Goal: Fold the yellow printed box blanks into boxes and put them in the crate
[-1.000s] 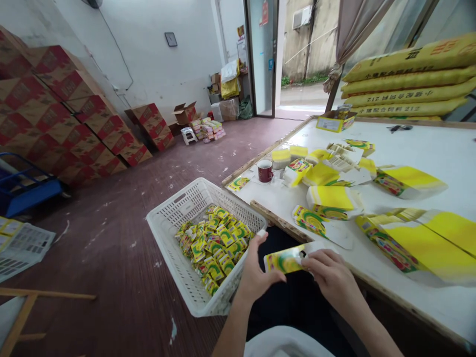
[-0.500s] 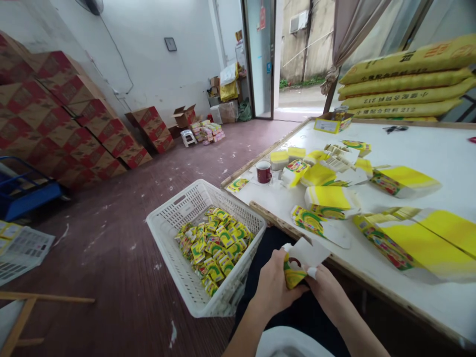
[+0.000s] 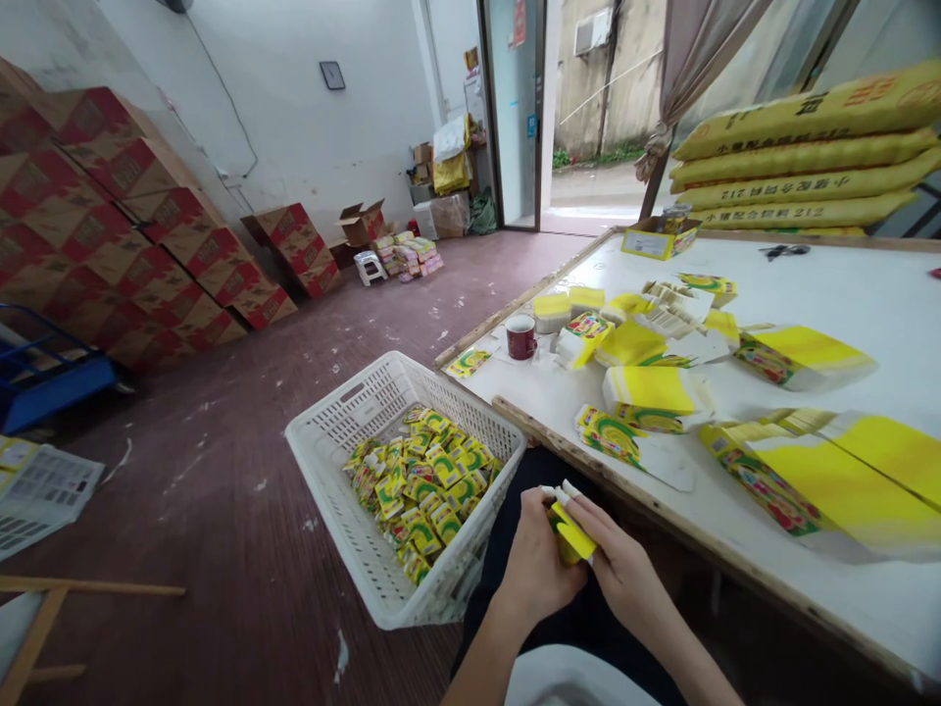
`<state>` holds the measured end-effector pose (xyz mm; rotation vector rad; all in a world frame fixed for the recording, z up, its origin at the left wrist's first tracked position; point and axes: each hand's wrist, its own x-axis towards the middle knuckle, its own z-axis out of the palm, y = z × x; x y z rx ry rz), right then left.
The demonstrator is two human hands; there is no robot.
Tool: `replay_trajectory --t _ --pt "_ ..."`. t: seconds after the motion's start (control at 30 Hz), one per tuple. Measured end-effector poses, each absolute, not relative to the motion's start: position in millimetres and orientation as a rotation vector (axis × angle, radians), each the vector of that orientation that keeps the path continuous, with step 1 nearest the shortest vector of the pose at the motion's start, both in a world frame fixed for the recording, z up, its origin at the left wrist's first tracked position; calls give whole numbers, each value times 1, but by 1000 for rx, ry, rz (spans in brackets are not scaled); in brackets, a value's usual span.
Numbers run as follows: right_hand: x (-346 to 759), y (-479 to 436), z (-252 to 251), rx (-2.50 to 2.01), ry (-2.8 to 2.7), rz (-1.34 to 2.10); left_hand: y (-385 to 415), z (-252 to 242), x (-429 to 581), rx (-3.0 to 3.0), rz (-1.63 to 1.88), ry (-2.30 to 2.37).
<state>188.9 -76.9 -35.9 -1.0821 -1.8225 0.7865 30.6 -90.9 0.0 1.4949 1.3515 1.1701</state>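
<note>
Between my two hands, above my lap, is a small yellow-and-green printed carton (image 3: 572,534), partly folded. My left hand (image 3: 542,559) wraps its left side. My right hand (image 3: 614,549) presses on it from the right, with white coverings on some fingertips. The fingers hide much of the carton. Left of my hands, a white plastic basket (image 3: 339,525) on the floor side holds a heap of small yellow-green cartons (image 3: 430,490). On the table, a loose flat carton piece (image 3: 609,433) lies just beyond my hands.
The white table (image 3: 794,294) has a wooden edge and carries stacks of yellow carton blanks (image 3: 830,480), a dark red mug (image 3: 520,336) and scissors (image 3: 783,252). Yellow sacks (image 3: 801,176) are piled behind. Cardboard boxes (image 3: 132,216) stand along the left wall.
The carton's white flap, spread out toward the right earlier, is now folded in. My right hand has moved left and up, closer to my left hand.
</note>
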Motion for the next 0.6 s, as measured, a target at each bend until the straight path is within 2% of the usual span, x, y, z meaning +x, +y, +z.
replay_trajectory --t 0.17,0.43,0.6 --pt "201 -66 -44 -1161 -1844 608 -86 9 17 1642 1022 1452" --pt "228 -64 -6 -1103 -2101 906 -87 30 8 1676 909 1386" --pt "210 -68 -14 -1118 -1761 963 -88 22 22 1494 1098 1333"
